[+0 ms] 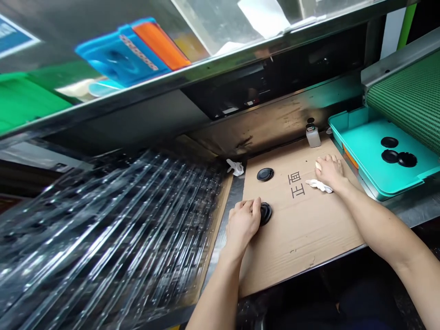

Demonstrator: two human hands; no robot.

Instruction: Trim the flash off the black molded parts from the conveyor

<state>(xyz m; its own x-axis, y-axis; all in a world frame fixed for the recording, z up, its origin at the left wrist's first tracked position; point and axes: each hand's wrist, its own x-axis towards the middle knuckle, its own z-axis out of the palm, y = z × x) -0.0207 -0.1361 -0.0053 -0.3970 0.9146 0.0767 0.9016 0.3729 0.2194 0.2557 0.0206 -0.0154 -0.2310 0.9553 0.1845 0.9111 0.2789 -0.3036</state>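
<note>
My left hand (243,221) is closed on the left edge of a round black part (266,214), which rests on a sheet of cardboard (285,247). Farther up the sheet lies a second round black part (265,174), touched by neither hand. My right hand (330,170) is closed near the cardboard's right side, its fingers curled down; something pale shows at the fingertips, too small to name. Just below that hand is a crumpled white cloth (319,185). Beyond it stands a small pale bottle (312,136) with a dark top.
A turquoise tray (385,181) holding several round black parts (389,156) sits at right, beside a green conveyor belt (409,98). Stacked clear plastic trays (113,233) fill the left. Another white scrap (235,167) lies near them. Overhead runs a metal shelf (220,68) bearing a blue-and-orange box (134,50).
</note>
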